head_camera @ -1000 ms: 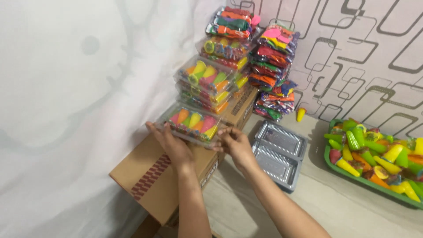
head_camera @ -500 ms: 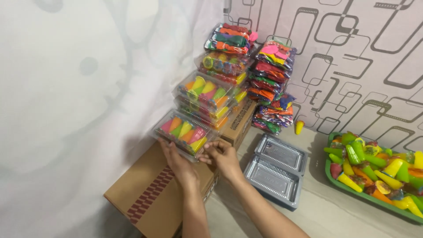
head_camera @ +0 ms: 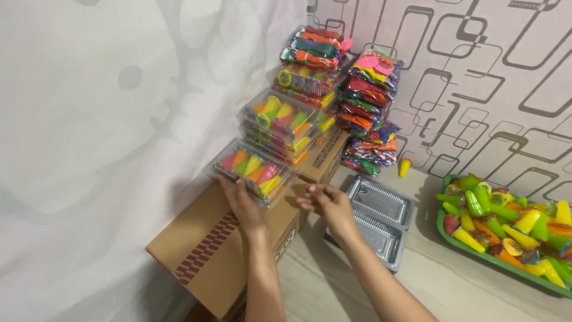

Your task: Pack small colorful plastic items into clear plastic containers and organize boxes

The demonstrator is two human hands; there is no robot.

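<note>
Currently: filled clear box on cardboard carton, left hand touching it; right hand free, loosely open beside carton; empty boxes unpacked

Head view, down over cardboard box

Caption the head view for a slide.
Left hand steadies a clear box of colourful cones on a cardboard carton; right hand hovers free.

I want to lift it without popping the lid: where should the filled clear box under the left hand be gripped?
Grip the clear box by its two short ends, probably from the near side, where the left hand already touches it. It lies flat on the cardboard carton, the curtain behind it, and its thin lid looks easily pressed.
</note>
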